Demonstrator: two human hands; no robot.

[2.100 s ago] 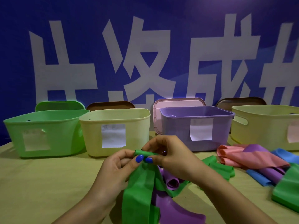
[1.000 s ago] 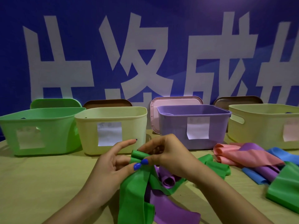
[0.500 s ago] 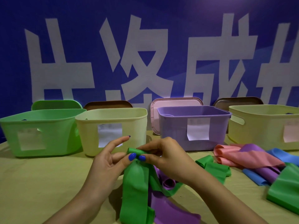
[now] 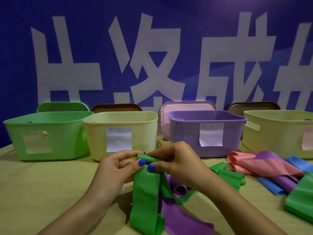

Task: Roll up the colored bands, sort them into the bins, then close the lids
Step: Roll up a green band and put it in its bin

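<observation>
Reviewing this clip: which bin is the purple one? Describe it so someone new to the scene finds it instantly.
Start at the blue wall with large white characters; four bins stand in a row on the table below it. The purple bin is third from the left, behind the right hand, with a pink lid leaning behind it. It is the only purple one: its neighbours are pale yellow bins.

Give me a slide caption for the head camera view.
Both hands roll a green band before four open bins.
</observation>
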